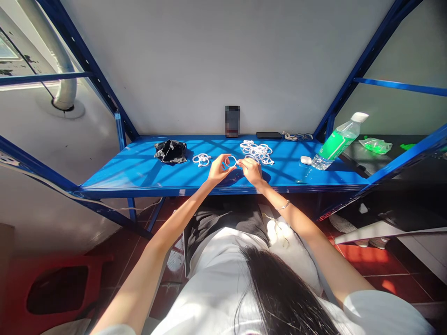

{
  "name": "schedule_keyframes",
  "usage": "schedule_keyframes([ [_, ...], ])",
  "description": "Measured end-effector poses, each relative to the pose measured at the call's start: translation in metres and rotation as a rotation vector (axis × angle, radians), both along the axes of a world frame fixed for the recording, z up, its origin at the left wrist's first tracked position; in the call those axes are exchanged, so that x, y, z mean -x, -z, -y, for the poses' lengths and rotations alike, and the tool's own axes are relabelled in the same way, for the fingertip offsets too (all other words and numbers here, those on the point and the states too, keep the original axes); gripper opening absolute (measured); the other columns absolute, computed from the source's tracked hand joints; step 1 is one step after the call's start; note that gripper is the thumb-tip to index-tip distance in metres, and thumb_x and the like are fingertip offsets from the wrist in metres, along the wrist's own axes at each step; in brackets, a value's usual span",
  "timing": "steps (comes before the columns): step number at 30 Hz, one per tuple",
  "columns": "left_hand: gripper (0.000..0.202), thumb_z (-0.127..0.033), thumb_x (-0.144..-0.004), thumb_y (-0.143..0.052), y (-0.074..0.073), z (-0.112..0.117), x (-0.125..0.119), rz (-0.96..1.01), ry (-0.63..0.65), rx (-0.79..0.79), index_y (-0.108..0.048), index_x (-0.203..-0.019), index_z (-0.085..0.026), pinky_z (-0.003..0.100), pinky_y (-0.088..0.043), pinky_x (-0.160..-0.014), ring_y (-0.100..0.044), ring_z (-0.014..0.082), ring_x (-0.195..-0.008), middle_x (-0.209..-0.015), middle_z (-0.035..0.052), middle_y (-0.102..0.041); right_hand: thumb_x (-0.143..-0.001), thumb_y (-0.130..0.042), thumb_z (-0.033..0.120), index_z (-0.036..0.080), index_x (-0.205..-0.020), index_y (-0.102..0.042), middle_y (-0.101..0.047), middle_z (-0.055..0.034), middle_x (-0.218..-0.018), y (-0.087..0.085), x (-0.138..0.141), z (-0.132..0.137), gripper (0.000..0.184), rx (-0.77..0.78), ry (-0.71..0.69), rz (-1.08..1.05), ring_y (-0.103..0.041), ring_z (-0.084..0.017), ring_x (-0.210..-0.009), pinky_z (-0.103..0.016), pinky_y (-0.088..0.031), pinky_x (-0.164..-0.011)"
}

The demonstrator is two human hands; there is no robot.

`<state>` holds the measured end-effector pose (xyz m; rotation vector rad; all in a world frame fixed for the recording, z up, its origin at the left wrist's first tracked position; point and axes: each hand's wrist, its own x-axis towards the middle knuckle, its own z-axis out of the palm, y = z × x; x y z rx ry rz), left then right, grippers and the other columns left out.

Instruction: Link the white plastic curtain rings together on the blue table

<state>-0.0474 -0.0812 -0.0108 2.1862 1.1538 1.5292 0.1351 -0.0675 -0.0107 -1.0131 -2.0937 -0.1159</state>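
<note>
Both hands meet above the front part of the blue table, holding one white ring (pixel 230 161) between them. My left hand (pixel 219 170) curves its fingers and thumb around the ring's left side. My right hand (pixel 251 170) pinches the ring's right edge; its fingertips partly cover whatever is there. Just behind the right hand lies a heap of white rings (pixel 256 151). A smaller cluster of white rings (pixel 201 159) rests left of my left hand. Further left sits a crumpled black plastic bag (pixel 170 151).
On the blue table (pixel 150 179), a dark phone-like device (pixel 232 122) stands against the wall. A flat black device (pixel 268 135) and a coiled cable (pixel 296 137) lie at the back. A green-labelled bottle (pixel 337 143) and a small white case (pixel 306 160) are on the right.
</note>
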Motion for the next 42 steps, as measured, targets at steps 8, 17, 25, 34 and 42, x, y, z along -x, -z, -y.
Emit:
schedule_keyframes([
  [8, 0.055, -0.058, -0.076, -0.068, 0.001, -0.0012, 0.0, 0.006, 0.006, -0.005, -0.055, -0.111, -0.018, 0.023, -0.049, -0.056, -0.057, 0.0135, -0.07, -0.082, 0.003, -0.061, -0.097, -0.047, 0.025, 0.02, -0.097, -0.074, -0.072, -0.0076, -0.089, 0.001, -0.0003, -0.0006, 0.028, 0.009, -0.01, 0.004, -0.065, -0.021, -0.083, -0.031, -0.049, -0.073],
  [17, 0.056, -0.059, -0.076, -0.067, 0.0008, -0.0006, 0.0003, -0.014, 0.0, -0.011, -0.055, -0.111, -0.018, 0.023, -0.049, -0.056, -0.057, 0.0137, -0.07, -0.082, 0.0031, -0.061, -0.096, -0.045, 0.021, 0.02, -0.096, -0.074, -0.072, -0.0084, -0.088, 0.0021, -0.0007, -0.0017, 0.029, 0.007, -0.017, 0.016, -0.064, -0.021, -0.083, -0.032, -0.05, -0.074],
  [25, 0.055, -0.058, -0.076, -0.067, 0.0009, -0.0005, 0.0004, -0.015, -0.001, -0.014, -0.055, -0.112, -0.019, 0.023, -0.049, -0.056, -0.057, 0.0134, -0.069, -0.081, 0.0028, -0.061, -0.096, -0.044, 0.021, 0.02, -0.095, -0.074, -0.072, -0.0083, -0.088, 0.0022, -0.0011, -0.0021, 0.03, 0.007, -0.023, 0.017, -0.064, -0.021, -0.082, -0.033, -0.05, -0.073],
  [34, 0.054, -0.056, -0.077, -0.068, 0.0013, -0.0012, 0.0002, -0.024, -0.002, -0.027, -0.055, -0.112, -0.018, 0.022, -0.049, -0.055, -0.057, 0.0132, -0.069, -0.081, 0.0029, -0.061, -0.096, -0.044, 0.019, 0.019, -0.096, -0.074, -0.073, -0.0084, -0.089, 0.0038, -0.0011, -0.0032, 0.03, 0.002, -0.033, 0.001, -0.065, -0.022, -0.083, -0.033, -0.051, -0.075],
  [42, 0.054, -0.056, -0.077, -0.068, 0.0015, -0.0015, 0.0, -0.027, -0.001, -0.017, -0.054, -0.112, -0.017, 0.022, -0.048, -0.055, -0.057, 0.0128, -0.068, -0.081, 0.0027, -0.061, -0.096, -0.045, 0.019, 0.02, -0.097, -0.074, -0.073, -0.0074, -0.088, 0.0043, -0.0019, -0.0039, 0.029, -0.005, -0.032, 0.01, -0.064, -0.021, -0.083, -0.031, -0.049, -0.075],
])
